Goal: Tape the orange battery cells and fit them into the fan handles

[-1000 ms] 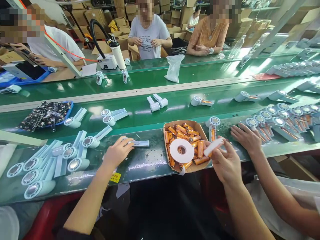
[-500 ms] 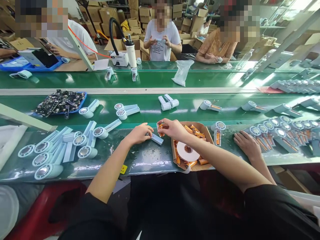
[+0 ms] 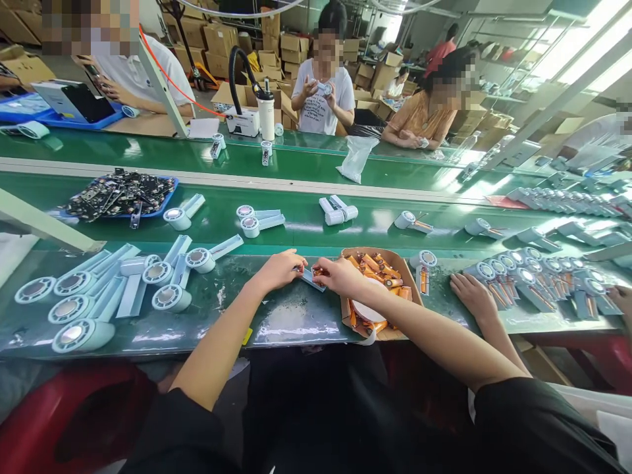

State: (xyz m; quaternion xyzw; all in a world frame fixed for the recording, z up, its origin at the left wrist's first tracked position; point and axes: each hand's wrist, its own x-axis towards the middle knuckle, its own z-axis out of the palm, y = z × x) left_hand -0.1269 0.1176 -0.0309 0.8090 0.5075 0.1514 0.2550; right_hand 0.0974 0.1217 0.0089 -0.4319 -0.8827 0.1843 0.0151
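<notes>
Green and glossy, the counter (image 3: 276, 322) runs across the middle of the frame. At its centre the left hand (image 3: 278, 268) pinches one end of a pale blue handle piece (image 3: 312, 279) lying flat on the counter, while the right hand (image 3: 340, 274) pinches an orange battery (image 3: 317, 270) right at that piece. Just right of the hands sits a cardboard box (image 3: 380, 289) of orange batteries with a white tape roll (image 3: 368, 309) inside. Another person's hand (image 3: 471, 293) lies flat farther right. A yellow sticker (image 3: 247, 336) on the counter's near edge is too small to read; no other writing is legible.
</notes>
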